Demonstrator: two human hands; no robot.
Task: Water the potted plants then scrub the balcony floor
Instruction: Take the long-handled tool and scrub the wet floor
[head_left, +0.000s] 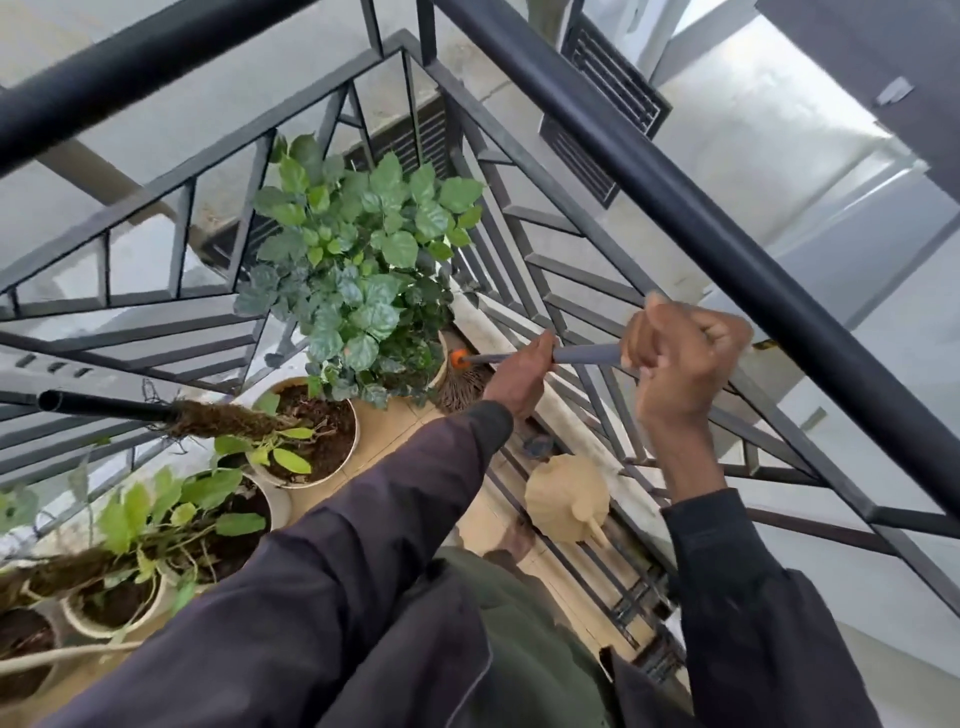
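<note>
Hemmed by the railing (675, 171) and the leafy plant (363, 270), both hands, left (522, 376) and right (680, 353), clenched the broom handle (584, 355), its bristles (462, 392) on the floor (395, 431) beside the pot, so a hard stroke risked snapping leaves or toppling the watering can (566, 501).

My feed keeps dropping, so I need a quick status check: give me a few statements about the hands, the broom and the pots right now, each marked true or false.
1. Both hands grip the broom handle. True: the left hand holds it lower, the right hand higher.
2. The broom head is down in the corner beside the leafy potted plant. True.
3. The right hand holds the beige watering can. False: the can sits by the railing, in neither hand.
4. The broom head rests inside the white pot. False: it is on the floor, apart from that pot.
</note>
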